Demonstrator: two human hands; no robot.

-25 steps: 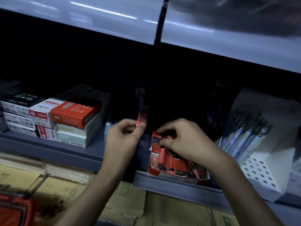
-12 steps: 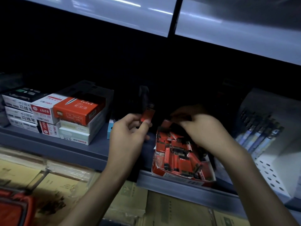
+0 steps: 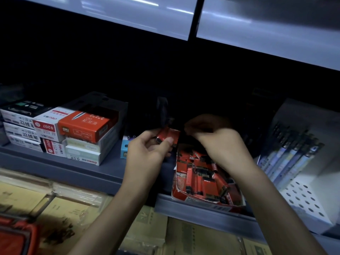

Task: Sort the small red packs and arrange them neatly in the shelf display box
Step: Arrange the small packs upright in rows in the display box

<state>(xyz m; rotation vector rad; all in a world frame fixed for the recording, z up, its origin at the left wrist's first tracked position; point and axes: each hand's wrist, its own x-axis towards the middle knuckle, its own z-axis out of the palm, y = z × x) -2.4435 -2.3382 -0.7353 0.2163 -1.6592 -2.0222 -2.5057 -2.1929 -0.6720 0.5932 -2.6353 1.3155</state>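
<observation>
While the left hand [image 3: 145, 153] pinches red packs [image 3: 173, 134], the right hand [image 3: 217, 142] curls beside them, grip unclear.

Small red packs [image 3: 197, 178] with black ends fill a red display box [image 3: 215, 207] edged in white on a blue-grey shelf [image 3: 64, 162]. One red pack [image 3: 172, 134] shows a black tip. Nearby are an orange-and-white carton [image 3: 84, 126] and bluish pens [image 3: 287, 161] in a white stand [image 3: 301, 199] dotted with dark holes.
</observation>
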